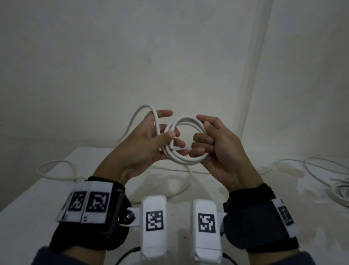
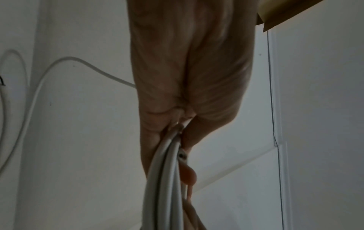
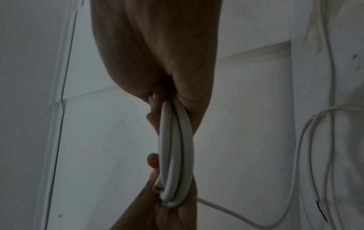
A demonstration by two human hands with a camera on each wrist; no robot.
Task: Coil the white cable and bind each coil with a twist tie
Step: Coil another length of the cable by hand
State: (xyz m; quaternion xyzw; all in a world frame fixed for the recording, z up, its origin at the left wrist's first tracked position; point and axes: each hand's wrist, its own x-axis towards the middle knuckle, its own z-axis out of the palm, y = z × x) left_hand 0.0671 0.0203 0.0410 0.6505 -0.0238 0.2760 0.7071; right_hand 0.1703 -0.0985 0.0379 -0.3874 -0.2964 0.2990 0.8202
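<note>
A small round coil of white cable (image 1: 188,121) is held in the air above the table between both hands. My left hand (image 1: 148,138) pinches the coil's left side with thumb and fingers, and a loose loop of cable (image 1: 138,112) arches over that hand. My right hand (image 1: 210,143) grips the coil's right side with curled fingers. The left wrist view shows the coil strands (image 2: 167,179) edge-on running into the palm. In the right wrist view the coil (image 3: 175,155) sits edge-on between both hands. No twist tie shows.
The rest of the white cable (image 1: 57,171) trails over the white table (image 1: 28,204) to the left and under the hands. More white cable (image 1: 340,191) lies heaped at the table's right end. Pale walls stand close behind.
</note>
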